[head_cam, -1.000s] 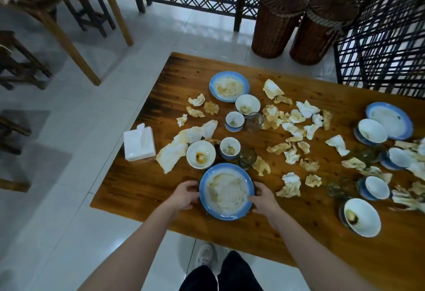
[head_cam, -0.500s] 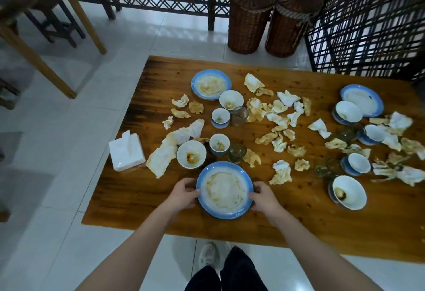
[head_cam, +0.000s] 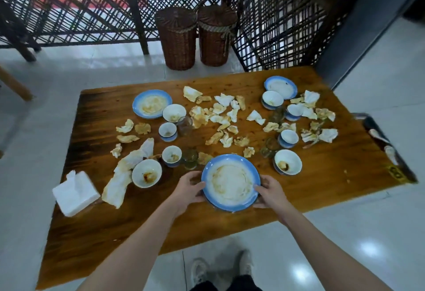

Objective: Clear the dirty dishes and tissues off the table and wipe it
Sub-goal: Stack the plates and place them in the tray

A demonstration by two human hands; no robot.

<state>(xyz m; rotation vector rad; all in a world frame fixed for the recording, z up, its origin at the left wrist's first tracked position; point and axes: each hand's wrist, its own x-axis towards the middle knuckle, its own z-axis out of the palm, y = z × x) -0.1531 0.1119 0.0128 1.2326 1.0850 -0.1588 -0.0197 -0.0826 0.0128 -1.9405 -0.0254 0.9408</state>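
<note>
A dirty blue-rimmed plate (head_cam: pixel 231 181) is held just above the wooden table (head_cam: pixel 333 171) near its front edge. My left hand (head_cam: pixel 187 187) grips its left rim and my right hand (head_cam: pixel 270 193) grips its right rim. Two more blue-rimmed plates sit at the back left (head_cam: pixel 151 103) and back right (head_cam: pixel 280 87). Several stained white bowls and small cups, such as a bowl (head_cam: pixel 146 173) and a bowl (head_cam: pixel 288 161), stand among many crumpled, stained tissues (head_cam: pixel 220 118).
A white tissue pack (head_cam: pixel 74 193) lies at the table's left front corner. Small glasses (head_cam: pixel 190 157) stand between the dishes. A dark tray (head_cam: pixel 388 148) sits off the right edge. Two wicker baskets (head_cam: pixel 177 40) and a lattice screen stand behind.
Both hands have lifted the near plate slightly and carried it to the right. My view has swung right, revealing the tray beside the table.
</note>
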